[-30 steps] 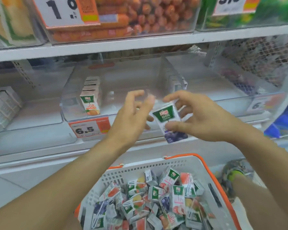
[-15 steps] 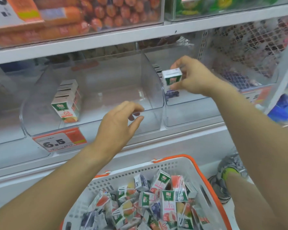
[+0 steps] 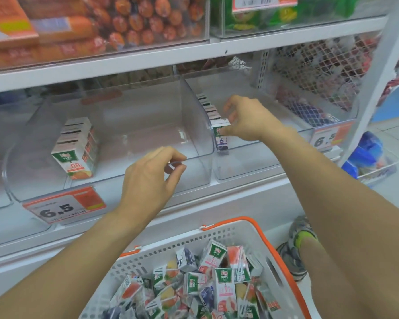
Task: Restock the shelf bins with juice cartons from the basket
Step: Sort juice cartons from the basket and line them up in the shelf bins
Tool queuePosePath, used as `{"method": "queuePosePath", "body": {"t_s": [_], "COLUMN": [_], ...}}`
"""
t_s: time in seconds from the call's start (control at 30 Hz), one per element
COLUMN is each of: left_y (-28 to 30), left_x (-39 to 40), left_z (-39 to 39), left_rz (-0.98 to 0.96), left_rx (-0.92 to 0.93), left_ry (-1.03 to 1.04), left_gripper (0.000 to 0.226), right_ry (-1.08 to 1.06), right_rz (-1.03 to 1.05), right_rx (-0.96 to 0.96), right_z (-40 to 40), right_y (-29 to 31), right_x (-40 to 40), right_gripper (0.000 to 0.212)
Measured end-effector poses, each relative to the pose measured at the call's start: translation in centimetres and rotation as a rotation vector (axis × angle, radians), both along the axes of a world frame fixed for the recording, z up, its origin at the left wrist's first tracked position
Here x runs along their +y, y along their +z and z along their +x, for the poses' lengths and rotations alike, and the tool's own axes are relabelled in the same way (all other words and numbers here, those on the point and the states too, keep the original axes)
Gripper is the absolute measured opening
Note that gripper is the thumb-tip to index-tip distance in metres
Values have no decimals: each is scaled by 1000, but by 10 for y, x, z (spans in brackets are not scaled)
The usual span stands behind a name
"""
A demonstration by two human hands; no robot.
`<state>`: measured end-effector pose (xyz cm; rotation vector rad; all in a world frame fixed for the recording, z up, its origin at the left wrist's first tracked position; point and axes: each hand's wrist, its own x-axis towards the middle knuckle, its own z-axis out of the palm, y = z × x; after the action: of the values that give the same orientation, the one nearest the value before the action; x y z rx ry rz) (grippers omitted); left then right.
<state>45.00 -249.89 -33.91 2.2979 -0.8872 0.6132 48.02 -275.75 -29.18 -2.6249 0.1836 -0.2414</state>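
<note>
A white basket with an orange handle sits low in view, holding several small juice cartons. In the right clear bin, a purple grape carton stands at the front of a row along the bin's left wall. My right hand is at that carton: the thumb touches its side and the fingers are lifted, loosely curled above it. My left hand hovers at the front rim of the middle clear bin, fingers loosely curled and holding nothing. A row of orange juice cartons stands at that bin's left.
The shelf above holds a bin of sausages and green packs. Price tags hang on the bin fronts. A mesh bin stands at the right, blue packs lie beyond it, and a shoe is beside the basket.
My right hand carried the grape carton from in front of the shelf into the right bin, set it at the front of the row and lifted its fingers off. My left hand dropped lower.
</note>
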Motion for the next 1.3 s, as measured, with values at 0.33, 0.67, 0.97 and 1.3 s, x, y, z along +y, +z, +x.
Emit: {"method": "queuePosePath", "body": {"t_s": [0.33,0.67,0.97,1.3], "left_y": [5,-128,-219,-239], "left_x": [-13,10,4,-22], "left_z": [-38,-77,-144,-140], "left_rz": [-135,714,378,491], "left_rx": [-74,861,878,704], "left_ry": [-221,-141,-90,-92], "left_gripper": [8,21,92,101], "right_ry": [31,285,242,210], "right_rz": [179,26,-72,-95], "right_rx": [-435,466,621,654], "right_z": [-122,-179,-177,-161], "right_y": [-5,-171,-230,-243], "right_x": [17,38,53,48], "right_gripper": [4,25,86,92]}}
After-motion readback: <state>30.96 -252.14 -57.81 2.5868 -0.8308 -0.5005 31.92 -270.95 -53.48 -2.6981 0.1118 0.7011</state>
